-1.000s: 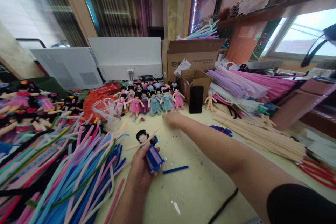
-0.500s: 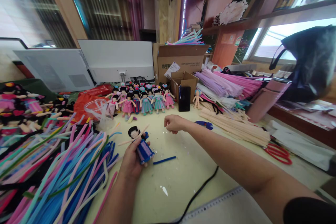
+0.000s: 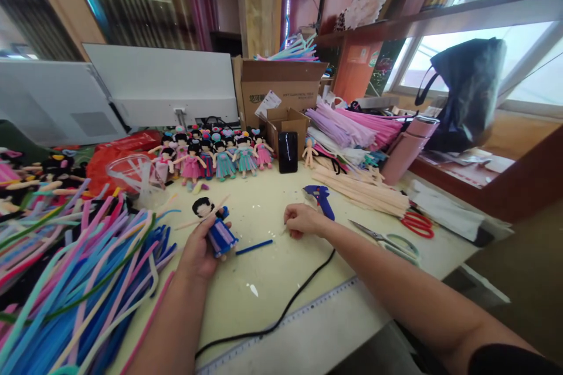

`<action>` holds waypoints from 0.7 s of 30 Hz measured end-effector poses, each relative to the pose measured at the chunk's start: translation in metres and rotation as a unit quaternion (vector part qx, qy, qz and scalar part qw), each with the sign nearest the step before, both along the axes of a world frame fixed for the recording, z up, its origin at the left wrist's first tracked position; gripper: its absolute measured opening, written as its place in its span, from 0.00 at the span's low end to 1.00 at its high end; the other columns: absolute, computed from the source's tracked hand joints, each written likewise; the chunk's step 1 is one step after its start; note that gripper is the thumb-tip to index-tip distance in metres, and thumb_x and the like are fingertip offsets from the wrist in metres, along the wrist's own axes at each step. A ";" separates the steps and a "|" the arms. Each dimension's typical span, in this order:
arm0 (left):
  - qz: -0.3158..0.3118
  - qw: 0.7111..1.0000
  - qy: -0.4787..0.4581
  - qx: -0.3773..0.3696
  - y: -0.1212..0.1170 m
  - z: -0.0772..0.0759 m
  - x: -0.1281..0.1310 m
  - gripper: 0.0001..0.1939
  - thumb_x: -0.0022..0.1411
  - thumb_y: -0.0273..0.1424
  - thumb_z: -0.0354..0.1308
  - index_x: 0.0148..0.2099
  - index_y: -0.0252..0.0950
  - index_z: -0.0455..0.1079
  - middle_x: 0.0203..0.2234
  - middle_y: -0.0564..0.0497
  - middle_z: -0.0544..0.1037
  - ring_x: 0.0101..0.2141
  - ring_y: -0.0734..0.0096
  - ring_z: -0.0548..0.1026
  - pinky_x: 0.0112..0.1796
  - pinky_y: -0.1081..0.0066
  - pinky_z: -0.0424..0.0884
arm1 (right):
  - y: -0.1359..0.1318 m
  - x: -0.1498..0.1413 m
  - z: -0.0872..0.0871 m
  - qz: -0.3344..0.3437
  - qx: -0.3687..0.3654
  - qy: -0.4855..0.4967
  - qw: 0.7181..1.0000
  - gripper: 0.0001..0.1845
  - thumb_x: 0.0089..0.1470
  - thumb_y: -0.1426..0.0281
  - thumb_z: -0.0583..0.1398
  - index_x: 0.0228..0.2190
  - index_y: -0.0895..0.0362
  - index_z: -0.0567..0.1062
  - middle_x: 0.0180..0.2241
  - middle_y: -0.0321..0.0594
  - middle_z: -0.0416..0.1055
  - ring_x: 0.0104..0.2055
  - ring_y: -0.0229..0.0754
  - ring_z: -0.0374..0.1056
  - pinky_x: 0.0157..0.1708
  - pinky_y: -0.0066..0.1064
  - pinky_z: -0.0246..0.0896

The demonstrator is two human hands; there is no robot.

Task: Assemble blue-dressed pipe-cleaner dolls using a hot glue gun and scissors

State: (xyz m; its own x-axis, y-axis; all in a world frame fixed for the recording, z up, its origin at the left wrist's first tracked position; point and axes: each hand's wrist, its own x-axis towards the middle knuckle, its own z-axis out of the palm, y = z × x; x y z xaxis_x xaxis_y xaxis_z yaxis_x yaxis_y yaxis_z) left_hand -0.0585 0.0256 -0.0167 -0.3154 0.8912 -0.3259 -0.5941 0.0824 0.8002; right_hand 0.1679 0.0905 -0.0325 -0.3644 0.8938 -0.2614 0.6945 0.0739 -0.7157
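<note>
L hand (image 3: 199, 251) gripped pipe-cleaner doll (image 3: 221, 237), left of frame ctr. R hand (image 3: 303, 221) curled nr glue gun (image 3: 323, 198), right of ctr; couldn't tell contents. Light, steady hold seemed best.

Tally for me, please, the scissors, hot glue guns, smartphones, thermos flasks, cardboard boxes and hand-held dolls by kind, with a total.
Scissors: 2 (pale-handled scissors, red-handled scissors)
Hot glue gun: 1
Smartphone: 1
Pink thermos flask: 1
Cardboard boxes: 2 (large box, small box)
Doll in the left hand: 1
Total: 8
</note>
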 end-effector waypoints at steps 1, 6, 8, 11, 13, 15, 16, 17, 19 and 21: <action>0.003 1.000 -0.001 0.001 0.000 0.000 0.000 0.08 0.60 0.24 0.52 0.35 0.33 0.72 0.27 0.53 0.78 0.21 0.74 0.76 0.16 0.76 0.72 | -0.004 0.003 -0.001 0.003 0.008 -0.009 1.000 0.09 0.43 0.79 0.52 0.29 0.58 0.68 0.18 0.31 0.69 0.21 0.33 0.69 0.22 0.21 0.63; 0.003 1.000 -0.005 0.002 -0.001 0.000 0.001 0.09 0.61 0.24 0.51 0.35 0.33 0.73 0.27 0.54 0.78 0.20 0.75 0.76 0.15 0.76 0.72 | -0.016 0.015 0.004 0.034 0.086 -0.078 0.993 0.08 0.43 0.77 0.56 0.29 0.57 0.71 0.22 0.32 0.71 0.24 0.33 0.67 0.24 0.22 0.58; 0.001 1.000 -0.005 0.006 -0.001 0.000 0.000 0.09 0.61 0.24 0.51 0.35 0.33 0.73 0.27 0.53 0.78 0.21 0.75 0.76 0.16 0.76 0.72 | -0.018 0.015 0.008 0.052 0.118 -0.109 0.986 0.07 0.43 0.76 0.57 0.29 0.57 0.72 0.25 0.34 0.72 0.28 0.35 0.67 0.27 0.23 0.56; 0.002 1.000 -0.005 0.009 -0.001 0.000 0.000 0.08 0.61 0.24 0.51 0.35 0.34 0.73 0.27 0.54 0.79 0.21 0.74 0.76 0.16 0.75 0.73 | -0.018 0.012 0.011 0.089 0.154 -0.152 0.972 0.06 0.46 0.73 0.58 0.31 0.56 0.72 0.30 0.37 0.74 0.33 0.38 0.68 0.30 0.25 0.55; 0.003 1.000 -0.001 0.005 -0.001 0.000 0.001 0.08 0.61 0.24 0.52 0.35 0.34 0.73 0.27 0.54 0.79 0.21 0.74 0.76 0.15 0.74 0.73 | -0.019 0.008 0.011 0.112 0.174 -0.180 0.962 0.06 0.49 0.72 0.57 0.32 0.56 0.72 0.32 0.40 0.74 0.36 0.41 0.69 0.32 0.28 0.55; 0.004 1.000 0.006 0.001 -0.001 0.001 0.001 0.08 0.61 0.24 0.52 0.35 0.34 0.73 0.28 0.54 0.79 0.21 0.74 0.76 0.16 0.74 0.73 | -0.021 0.004 0.011 0.132 0.191 -0.203 0.951 0.07 0.53 0.72 0.54 0.34 0.57 0.72 0.34 0.45 0.74 0.38 0.44 0.69 0.33 0.30 0.55; 0.005 1.000 0.009 0.000 -0.002 0.002 0.001 0.08 0.61 0.24 0.51 0.35 0.34 0.73 0.28 0.53 0.79 0.21 0.74 0.76 0.16 0.74 0.73 | -0.023 0.002 0.013 0.142 0.198 -0.211 0.946 0.07 0.54 0.72 0.54 0.34 0.57 0.72 0.35 0.46 0.74 0.38 0.45 0.69 0.33 0.30 0.55; 0.006 1.000 0.010 -0.001 -0.002 0.002 0.002 0.08 0.61 0.24 0.51 0.35 0.34 0.73 0.28 0.53 0.79 0.21 0.74 0.76 0.16 0.74 0.73 | -0.025 0.001 0.015 0.153 0.204 -0.216 0.943 0.07 0.55 0.72 0.53 0.34 0.57 0.71 0.35 0.47 0.74 0.38 0.45 0.69 0.33 0.30 0.55; 0.008 1.000 0.010 -0.008 -0.002 0.003 0.002 0.09 0.61 0.23 0.51 0.35 0.34 0.73 0.28 0.53 0.79 0.21 0.74 0.76 0.16 0.74 0.73 | -0.026 0.000 0.026 0.174 0.216 -0.214 0.937 0.06 0.55 0.71 0.54 0.33 0.57 0.71 0.34 0.45 0.74 0.36 0.43 0.68 0.32 0.29 0.54; 0.008 1.000 0.010 -0.015 -0.002 0.003 0.002 0.09 0.61 0.24 0.51 0.36 0.34 0.73 0.28 0.53 0.79 0.21 0.74 0.76 0.16 0.73 0.73 | -0.021 0.005 0.045 0.177 0.247 -0.180 0.936 0.06 0.56 0.69 0.54 0.32 0.57 0.70 0.30 0.40 0.73 0.32 0.39 0.66 0.30 0.27 0.52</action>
